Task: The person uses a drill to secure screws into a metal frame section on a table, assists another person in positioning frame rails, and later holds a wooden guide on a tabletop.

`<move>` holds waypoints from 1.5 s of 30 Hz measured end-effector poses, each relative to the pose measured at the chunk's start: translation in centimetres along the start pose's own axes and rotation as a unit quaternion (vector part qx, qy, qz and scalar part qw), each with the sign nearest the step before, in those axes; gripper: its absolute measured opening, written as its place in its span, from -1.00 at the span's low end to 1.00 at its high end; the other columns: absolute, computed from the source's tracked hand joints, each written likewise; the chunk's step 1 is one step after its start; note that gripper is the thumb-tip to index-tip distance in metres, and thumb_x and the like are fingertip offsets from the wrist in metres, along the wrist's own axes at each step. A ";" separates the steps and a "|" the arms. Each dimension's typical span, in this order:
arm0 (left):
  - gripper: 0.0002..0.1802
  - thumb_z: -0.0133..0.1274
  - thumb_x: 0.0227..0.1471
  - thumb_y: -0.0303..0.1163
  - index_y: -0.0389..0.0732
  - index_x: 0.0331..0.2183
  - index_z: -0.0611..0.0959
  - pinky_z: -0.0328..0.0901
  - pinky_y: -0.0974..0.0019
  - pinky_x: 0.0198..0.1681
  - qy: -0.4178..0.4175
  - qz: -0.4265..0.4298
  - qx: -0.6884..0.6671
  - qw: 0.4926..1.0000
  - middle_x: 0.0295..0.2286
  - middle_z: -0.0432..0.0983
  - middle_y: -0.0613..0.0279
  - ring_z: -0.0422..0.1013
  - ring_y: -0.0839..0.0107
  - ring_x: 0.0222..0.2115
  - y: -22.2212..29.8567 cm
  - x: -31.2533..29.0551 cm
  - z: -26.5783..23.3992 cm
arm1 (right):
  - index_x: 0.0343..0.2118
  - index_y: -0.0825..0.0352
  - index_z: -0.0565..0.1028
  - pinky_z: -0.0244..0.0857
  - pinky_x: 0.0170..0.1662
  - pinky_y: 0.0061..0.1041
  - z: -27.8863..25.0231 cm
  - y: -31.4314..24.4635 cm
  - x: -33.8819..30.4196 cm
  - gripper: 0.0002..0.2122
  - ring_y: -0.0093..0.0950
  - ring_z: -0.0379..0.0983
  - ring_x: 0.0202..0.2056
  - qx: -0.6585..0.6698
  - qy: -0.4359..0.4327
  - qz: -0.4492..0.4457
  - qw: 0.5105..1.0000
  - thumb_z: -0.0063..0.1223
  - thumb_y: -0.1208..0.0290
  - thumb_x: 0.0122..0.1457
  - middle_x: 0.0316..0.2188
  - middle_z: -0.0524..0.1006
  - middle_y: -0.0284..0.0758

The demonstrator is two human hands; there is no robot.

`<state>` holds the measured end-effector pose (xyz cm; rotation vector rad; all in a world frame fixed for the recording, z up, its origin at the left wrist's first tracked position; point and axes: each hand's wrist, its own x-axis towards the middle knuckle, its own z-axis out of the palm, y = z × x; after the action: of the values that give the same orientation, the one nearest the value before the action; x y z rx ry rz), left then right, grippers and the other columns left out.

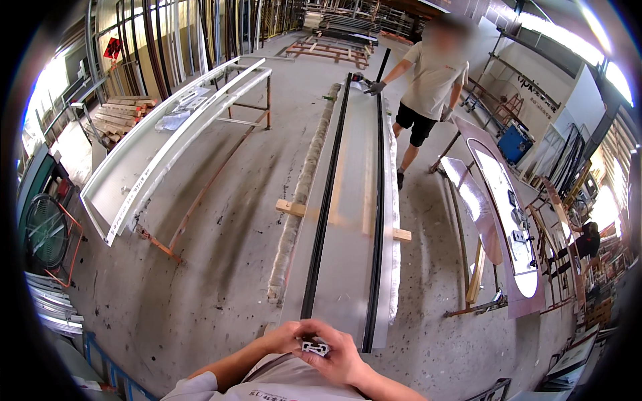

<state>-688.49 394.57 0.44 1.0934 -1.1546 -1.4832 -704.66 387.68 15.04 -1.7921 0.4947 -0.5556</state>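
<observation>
Close to my body, both hands close around a metal profile (315, 347) whose slotted silver end faces me. My left hand (283, 336) grips its left side, and my right hand (338, 354) wraps over the top and right side. Just beyond lies a long grey panel (341, 287) stretching away from me. Two black strips (326, 207) run along its length. The left strip disappears under my hands; whether it joins the profile cannot be seen. At the far end a co-worker (431, 80) stands on the right, one gloved hand (376, 87) at the panel's end.
A padded rail (294, 234) and a wooden crosspiece (290, 208) support the panel. Left stands a rack with a white frame (160, 144); a fan (47, 230) is beyond it. On the right, a rack carries a long round-ended panel (501, 200). Another person (588, 240) is farther right.
</observation>
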 end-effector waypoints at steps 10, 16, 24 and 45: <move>-0.70 0.12 -0.03 -0.39 -0.23 -0.20 0.64 0.32 0.34 -0.11 0.045 -0.016 0.224 0.973 -0.30 0.57 0.13 0.47 0.40 -0.24 -7.4 -0.8 -4.0 | -0.20 0.49 0.48 0.37 -0.14 -0.52 -1.0 -1.0 0.5 -0.83 -0.48 0.49 -0.25 0.180 0.006 -0.013 0.984 0.13 0.56 0.17 -0.28 0.57 -0.20; -0.78 0.07 0.07 -0.36 -0.32 -0.33 0.66 0.33 0.37 -0.34 0.343 -0.124 -0.026 0.931 -0.44 0.58 0.23 0.45 0.53 -0.43 -11.5 -0.5 -4.5 | -0.20 0.56 0.44 0.40 -0.06 -0.39 -1.4 -1.0 -0.3 -0.80 -0.37 0.51 -0.19 0.224 0.072 -0.034 0.971 0.13 0.63 0.12 -0.26 0.56 -0.05; -0.72 -0.06 0.18 -0.26 -0.27 -0.39 0.58 0.40 0.17 -0.33 0.198 -0.222 -0.384 0.874 -0.43 0.53 0.15 0.48 0.26 -0.38 -11.7 2.3 -4.0 | -0.30 0.44 0.38 0.38 -0.03 -0.02 -1.2 -1.1 -0.5 -0.76 -0.09 0.52 -0.20 0.417 0.165 -0.078 0.891 0.24 0.63 0.04 -0.30 0.55 0.06; -0.73 -0.10 -0.12 -0.64 -0.37 -0.28 0.53 0.36 0.07 -0.30 0.237 -0.220 -0.375 0.868 -0.42 0.45 0.10 0.42 0.25 -0.40 -13.3 0.1 -4.1 | -0.23 0.46 0.31 0.39 -0.19 -0.48 -2.5 3.7 -5.2 -0.76 -0.38 0.53 -0.27 0.138 0.327 -0.092 0.931 0.13 0.61 0.09 -0.27 0.53 -0.01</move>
<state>-686.42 395.50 -13.34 1.0869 0.0635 -1.6519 -710.48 387.79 11.51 -1.3618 0.6603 -1.3054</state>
